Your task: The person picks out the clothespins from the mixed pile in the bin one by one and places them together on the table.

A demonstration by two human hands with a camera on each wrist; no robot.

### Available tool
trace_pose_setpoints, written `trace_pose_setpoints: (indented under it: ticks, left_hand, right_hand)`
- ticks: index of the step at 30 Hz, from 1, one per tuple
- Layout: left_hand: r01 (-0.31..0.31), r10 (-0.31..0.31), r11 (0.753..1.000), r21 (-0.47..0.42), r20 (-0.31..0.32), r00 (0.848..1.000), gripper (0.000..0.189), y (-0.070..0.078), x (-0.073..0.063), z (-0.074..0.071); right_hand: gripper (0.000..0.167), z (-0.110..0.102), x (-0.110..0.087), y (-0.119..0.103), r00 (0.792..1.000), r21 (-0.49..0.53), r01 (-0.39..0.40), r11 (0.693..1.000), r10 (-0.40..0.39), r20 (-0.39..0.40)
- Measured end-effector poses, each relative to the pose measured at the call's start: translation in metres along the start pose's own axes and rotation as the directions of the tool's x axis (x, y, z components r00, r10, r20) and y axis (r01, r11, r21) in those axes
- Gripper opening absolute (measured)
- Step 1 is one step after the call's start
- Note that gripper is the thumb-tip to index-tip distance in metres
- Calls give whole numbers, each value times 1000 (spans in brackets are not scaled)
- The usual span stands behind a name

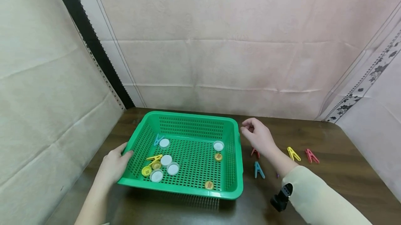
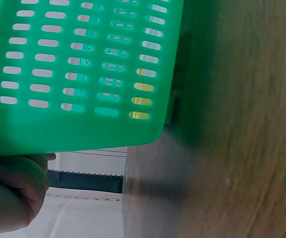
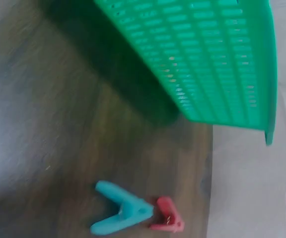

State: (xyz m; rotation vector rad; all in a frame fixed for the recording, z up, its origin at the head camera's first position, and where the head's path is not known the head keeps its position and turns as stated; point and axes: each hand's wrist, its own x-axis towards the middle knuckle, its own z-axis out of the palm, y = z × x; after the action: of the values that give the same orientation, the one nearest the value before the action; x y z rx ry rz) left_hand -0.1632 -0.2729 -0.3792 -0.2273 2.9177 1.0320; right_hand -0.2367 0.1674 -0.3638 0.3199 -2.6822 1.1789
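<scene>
A green plastic basket (image 1: 232,195) with slotted walls sits over the table. My left hand (image 1: 114,166) grips its left rim, thumb over the top; the left wrist view shows curled fingers (image 2: 26,176) beside the basket wall (image 2: 78,129). Just off the right rim, my right hand (image 1: 258,136) hovers with loosely bent fingers and nothing visible in them. Inside the basket are several clear-rimmed white discs (image 1: 173,169), a yellow cap (image 1: 146,171), some tan round pieces (image 1: 209,185), a yellow clothespin (image 1: 154,157) and a blue clothespin (image 1: 158,139).
Right of the basket on the wooden table (image 1: 338,190) lie a blue clothespin (image 1: 258,170), a red one (image 3: 169,215) partly behind my right hand, a yellow clothespin (image 1: 293,153) and another red clothespin (image 1: 312,156). A bit of purple (image 1: 277,175) shows beside my forearm. Pale cloth walls (image 1: 219,61) enclose the table.
</scene>
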Motion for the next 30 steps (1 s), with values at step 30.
trace_pose_setpoints:
  ticks: [30]
  left_hand:
    - [5,-5,1000,-7,0,1000,61,-2,0,0]
  right_hand:
    - [28,42,31,-65,985,47,61,997,-68,156]
